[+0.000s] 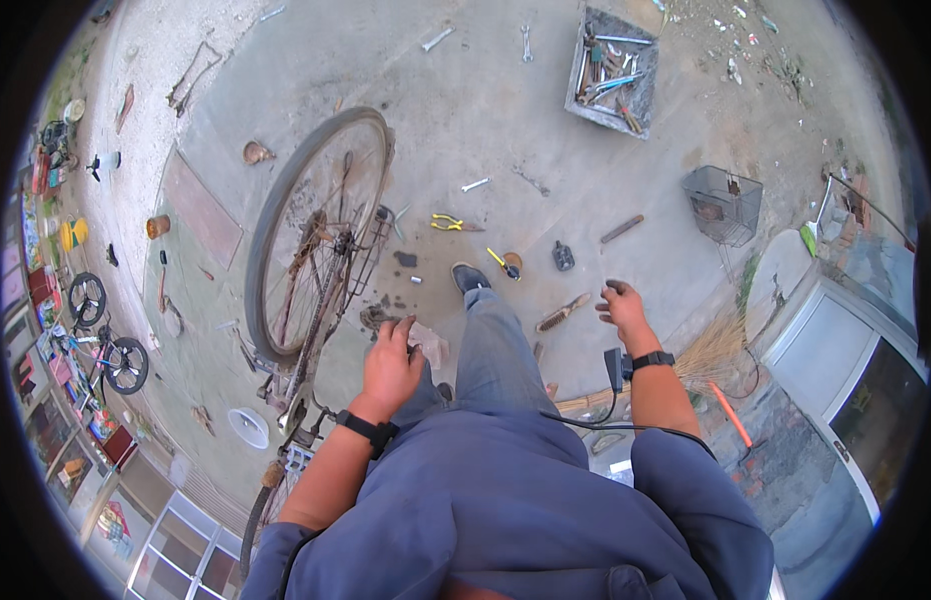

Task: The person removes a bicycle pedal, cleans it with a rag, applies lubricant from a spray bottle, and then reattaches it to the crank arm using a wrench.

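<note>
My left hand (391, 362) hangs in front of my left thigh, beside a rusty bicycle (330, 265). Its fingers bend loosely and its thumb stands apart; nothing shows in it. Just beyond its fingertips a dark rag (375, 316) lies on the ground. Out to the right, my right hand (622, 308) is held in the air, fingers half curled and apart, with nothing in them. Below it to the left lies a wooden-handled brush (563, 313). Around my forward foot are yellow-handled pliers (449, 223), a yellow-handled tool (497, 258) and a small dark container (562, 256).
A grey tray (640, 105) heaped with tools stands far ahead, near several loose wrenches (475, 185). A wire basket (723, 205) and a straw broom (720, 345) are at the right. A white bowl (248, 427) lies left of the bicycle; another bicycle (107, 350) is farther left.
</note>
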The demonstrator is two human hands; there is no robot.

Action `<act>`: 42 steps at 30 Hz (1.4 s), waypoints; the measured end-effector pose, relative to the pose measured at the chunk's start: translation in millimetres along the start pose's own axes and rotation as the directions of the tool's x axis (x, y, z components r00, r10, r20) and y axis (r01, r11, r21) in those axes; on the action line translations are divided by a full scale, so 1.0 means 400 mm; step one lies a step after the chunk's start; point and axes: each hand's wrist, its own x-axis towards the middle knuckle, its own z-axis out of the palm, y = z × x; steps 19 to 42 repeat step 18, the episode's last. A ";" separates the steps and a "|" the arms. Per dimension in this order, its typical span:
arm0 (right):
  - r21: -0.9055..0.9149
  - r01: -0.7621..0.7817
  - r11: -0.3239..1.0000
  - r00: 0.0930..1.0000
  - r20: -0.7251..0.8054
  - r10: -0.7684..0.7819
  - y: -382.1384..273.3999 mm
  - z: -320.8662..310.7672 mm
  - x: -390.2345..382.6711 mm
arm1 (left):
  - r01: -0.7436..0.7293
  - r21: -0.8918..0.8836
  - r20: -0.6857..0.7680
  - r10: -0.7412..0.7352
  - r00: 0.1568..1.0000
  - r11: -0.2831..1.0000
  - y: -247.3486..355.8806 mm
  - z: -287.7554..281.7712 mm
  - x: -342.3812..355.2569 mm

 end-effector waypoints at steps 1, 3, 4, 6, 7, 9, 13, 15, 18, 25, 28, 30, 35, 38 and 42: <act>0.096 -0.035 0.995 0.999 0.013 0.034 0.003 -0.029 -0.042 | -0.027 0.004 -0.022 0.027 0.999 1.000 0.016 -0.023 0.016; 0.111 -0.056 0.992 0.998 -0.015 0.058 0.003 -0.080 -0.119 | -0.064 0.008 -0.052 0.064 0.997 0.998 0.048 -0.068 0.043; 0.124 -0.101 0.987 0.994 -0.040 0.106 0.003 -0.103 -0.157 | -0.077 0.009 -0.065 0.078 0.995 0.997 0.064 -0.094 0.061; 0.168 -0.115 0.979 0.990 -0.059 0.127 0.004 -0.150 -0.219 | -0.127 0.008 -0.114 0.127 0.985 0.992 0.094 -0.143 0.107; 0.185 -0.116 0.976 0.988 -0.075 0.131 0.010 -0.172 -0.247 | -0.151 0.028 -0.126 0.153 0.980 0.988 0.108 -0.164 0.130; 0.242 -0.125 0.962 0.981 -0.114 0.157 0.017 -0.221 -0.296 | -0.205 -0.005 -0.159 0.202 0.966 0.979 0.133 -0.209 0.184; 0.334 -0.119 0.935 0.966 -0.178 0.186 0.019 -0.309 -0.364 | -0.286 0.074 -0.217 0.295 0.931 0.956 0.189 -0.278 0.309; 0.365 -0.128 0.922 0.949 -0.226 0.221 0.003 -0.352 -0.366 | -0.273 0.089 -0.200 0.286 0.937 0.958 0.208 -0.300 0.385; 0.385 -0.102 0.917 0.929 -0.292 0.226 -0.069 -0.420 -0.313 | -0.305 0.019 -0.200 0.302 0.932 0.952 0.227 -0.328 0.528; 0.385 -0.102 0.917 0.929 -0.292 0.226 -0.069 -0.420 -0.313 | -0.305 0.019 -0.200 0.302 0.932 0.952 0.227 -0.328 0.528; 0.385 -0.102 0.917 0.929 -0.292 0.226 -0.069 -0.420 -0.313 | -0.305 0.019 -0.200 0.302 0.932 0.952 0.227 -0.328 0.528; 0.385 -0.102 0.917 0.929 -0.292 0.226 -0.069 -0.420 -0.313 | -0.305 0.019 -0.200 0.302 0.932 0.952 0.227 -0.328 0.528; 0.385 -0.102 0.917 0.929 -0.292 0.226 -0.069 -0.420 -0.313 | -0.305 0.019 -0.200 0.302 0.932 0.952 0.227 -0.328 0.528; 0.385 -0.102 0.917 0.929 -0.292 0.226 -0.069 -0.420 -0.313 | -0.305 0.019 -0.200 0.302 0.932 0.952 0.227 -0.328 0.528; 0.385 -0.102 0.917 0.929 -0.292 0.226 -0.069 -0.420 -0.313 | -0.305 0.019 -0.200 0.302 0.932 0.952 0.227 -0.328 0.528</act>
